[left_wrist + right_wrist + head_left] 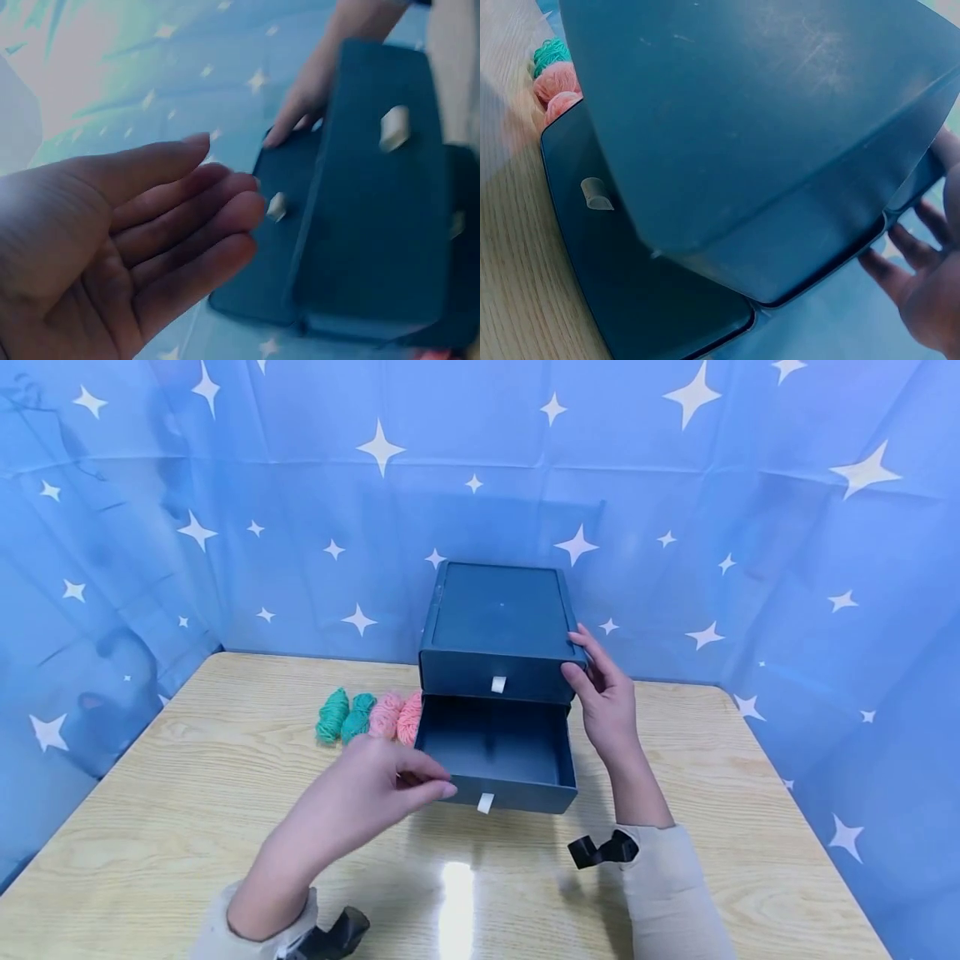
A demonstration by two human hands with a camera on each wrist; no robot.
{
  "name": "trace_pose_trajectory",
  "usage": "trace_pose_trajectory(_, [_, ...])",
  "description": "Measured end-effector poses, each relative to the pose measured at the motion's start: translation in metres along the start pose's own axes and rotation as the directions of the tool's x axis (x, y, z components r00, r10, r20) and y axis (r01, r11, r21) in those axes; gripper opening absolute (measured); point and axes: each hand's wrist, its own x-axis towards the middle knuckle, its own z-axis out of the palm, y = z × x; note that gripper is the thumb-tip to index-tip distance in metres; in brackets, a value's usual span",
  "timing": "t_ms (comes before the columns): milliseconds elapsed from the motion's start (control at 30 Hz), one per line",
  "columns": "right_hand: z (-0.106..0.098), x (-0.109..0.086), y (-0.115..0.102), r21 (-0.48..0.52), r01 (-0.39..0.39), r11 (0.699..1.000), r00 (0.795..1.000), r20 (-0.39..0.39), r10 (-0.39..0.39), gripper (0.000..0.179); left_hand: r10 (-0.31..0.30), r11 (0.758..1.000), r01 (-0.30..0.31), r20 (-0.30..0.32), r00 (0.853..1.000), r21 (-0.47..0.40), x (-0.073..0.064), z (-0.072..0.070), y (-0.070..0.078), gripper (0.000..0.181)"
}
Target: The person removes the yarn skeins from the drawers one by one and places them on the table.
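Note:
A dark blue drawer cabinet [502,610] stands on the table, its drawer fronts bearing small white pull tabs. The drawer [491,752] beneath the top one is pulled out, with nothing visible inside. My left hand [367,789] is by this drawer's left front corner, its fingers loosely bent; the left wrist view shows nothing in the palm. At the cabinet's upper right front corner rests my right hand [606,697], thumb at the front and a fingertip at the top edge. Its spread fingers [889,277] lie along the side. Another drawer front [630,247] is below the pulled-out one.
Several small yarn skeins lie left of the cabinet: green yarn [333,717], teal yarn [358,714], pink yarn [386,714] and coral yarn [409,718]. Light wood covers the table [187,802]. A blue curtain [480,435] with white stars hangs behind and at the sides.

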Motion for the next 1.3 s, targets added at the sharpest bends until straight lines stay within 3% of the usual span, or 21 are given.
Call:
trace_pose_trajectory(67, [0.001, 0.001, 0.0, -0.004, 0.004, 1.0, 1.0, 0.003, -0.004, 0.043, 0.001, 0.999, -0.001, -0.006, 1.0, 0.048, -0.001, 0.012, 0.004, 0.008])
trace_pose_trajectory(267, [0.001, 0.0, -0.001, -0.011, -0.01, 1.0, 1.0, 0.005, 0.01, 0.044, -0.068, 0.981, 0.075, -0.046, 0.997, 0.179, 0.004, 0.051, 0.014, 0.02])
trace_pose_trajectory(467, [-0.001, -0.002, -0.002, -0.007, -0.003, 1.0, 1.0, -0.012, 0.003, 0.043, -0.03, 0.947, 0.077, -0.154, 0.988, 0.311, 0.01, 0.077, 0.014, 0.032])
trace_pose_trajectory(633, [0.001, -0.001, 0.0, 0.007, 0.0, 1.0, 1.0, -0.003, 0.0, 0.043, -0.007, 0.919, 0.086, -0.202, 0.979, 0.386, 0.009, 0.084, 0.013, 0.045])
trace_pose_trajectory(933, [0.002, 0.0, -0.001, 0.006, -0.003, 1.0, 1.0, -0.001, 0.003, 0.043, 0.117, 0.859, 0.024, -0.243, 0.963, 0.511, 0.012, 0.09, 0.009, 0.031])
trace_pose_trajectory(1133, [0.002, 0.0, -0.001, 0.018, -0.005, 1.0, 1.0, 0.002, 0.005, 0.043, 0.153, 0.845, 0.022, -0.281, 0.947, 0.534, 0.016, 0.094, 0.003, 0.033])
trace_pose_trajectory(1300, [0.001, 0.001, 0.001, 0.034, -0.007, 0.999, 1.0, 0.001, 0.006, 0.043, 0.167, 0.855, 0.02, -0.312, 0.935, 0.519, 0.021, 0.095, -0.003, 0.029])
